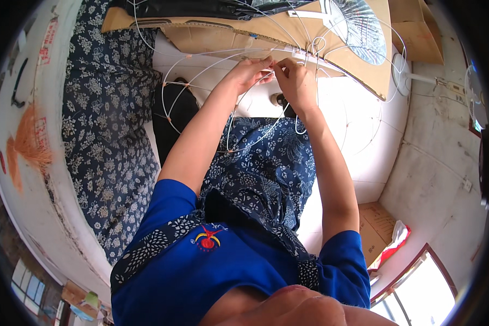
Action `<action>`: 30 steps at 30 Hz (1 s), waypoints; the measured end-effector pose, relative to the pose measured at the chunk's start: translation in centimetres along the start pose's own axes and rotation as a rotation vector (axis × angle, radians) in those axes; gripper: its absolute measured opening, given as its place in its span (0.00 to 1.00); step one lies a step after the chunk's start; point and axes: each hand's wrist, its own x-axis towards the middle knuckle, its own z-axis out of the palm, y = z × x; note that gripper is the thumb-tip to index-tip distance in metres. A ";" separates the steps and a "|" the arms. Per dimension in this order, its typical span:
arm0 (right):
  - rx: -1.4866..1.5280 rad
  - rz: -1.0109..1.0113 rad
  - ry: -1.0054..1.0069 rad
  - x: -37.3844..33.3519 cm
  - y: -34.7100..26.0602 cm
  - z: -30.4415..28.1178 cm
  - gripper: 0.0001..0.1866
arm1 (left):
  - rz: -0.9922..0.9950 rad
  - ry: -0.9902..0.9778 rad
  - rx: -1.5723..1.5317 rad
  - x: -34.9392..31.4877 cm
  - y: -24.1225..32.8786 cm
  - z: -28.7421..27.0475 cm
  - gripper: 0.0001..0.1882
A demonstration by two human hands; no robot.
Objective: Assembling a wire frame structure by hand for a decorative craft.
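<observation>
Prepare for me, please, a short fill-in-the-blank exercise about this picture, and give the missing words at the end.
1. The left hand and the right hand come close together at a wire frame whose colour is ____.
2. The person's plain shirt is bright ____ in colour.
3. The long flower-patterned cloth extends along the person's ____ side.
4. The brown box near the right sleeve is made of ____.

Missing words: white; blue; left; cardboard.
</observation>
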 end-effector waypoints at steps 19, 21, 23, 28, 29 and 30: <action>0.437 0.135 0.182 2.5 1.5 0.2 0.13 | 0.022 0.232 -0.279 -0.5 0.0 1.2 0.14; 0.572 0.202 0.212 2.6 1.3 -0.1 0.13 | 0.036 0.354 -0.245 -1.4 -0.3 0.9 0.14; 0.629 0.200 0.214 1.5 1.2 -0.6 0.13 | 0.049 0.475 -0.206 -2.8 -0.8 0.9 0.15; 0.566 0.123 0.174 -3.5 1.1 -1.3 0.08 | 0.726 0.452 1.031 -7.0 2.2 3.0 0.11; 0.570 0.130 0.180 -4.2 0.8 -1.5 0.08 | 0.938 0.464 1.221 -7.6 4.0 3.7 0.11; 0.562 0.132 0.172 -4.7 0.4 -1.5 0.08 | 0.936 0.462 1.226 -7.4 5.4 3.6 0.11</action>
